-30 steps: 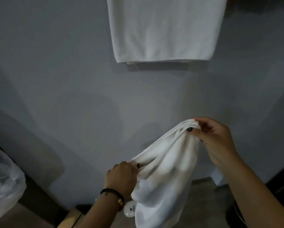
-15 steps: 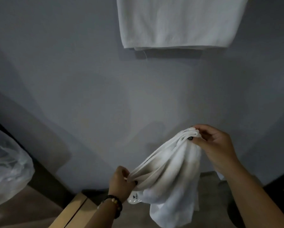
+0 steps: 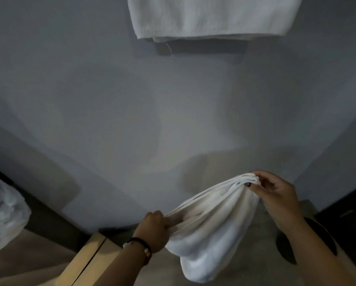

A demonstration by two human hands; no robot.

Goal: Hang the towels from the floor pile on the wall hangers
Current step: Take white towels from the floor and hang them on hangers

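Note:
A bunched white towel (image 3: 210,230) hangs between both my hands, low in front of the grey wall. My left hand (image 3: 154,230) grips its gathered lower-left edge; a beaded bracelet sits on that wrist. My right hand (image 3: 276,195) pinches the folded upper-right edge, higher than the left. The rest of the towel sags in a pouch below. Another white towel (image 3: 212,17) hangs flat on the wall at the top of the view; its hanger is out of frame.
A light wooden box or board (image 3: 90,263) lies on the floor at the lower left. A clear plastic bag (image 3: 3,211) bulges at the left edge. Dark furniture (image 3: 346,213) stands at the right. The grey wall (image 3: 131,112) fills the middle.
Both hands with the towel have dropped lower in the view, and the hung towel has slid toward the top edge. My left hand has shifted its grip along the edge.

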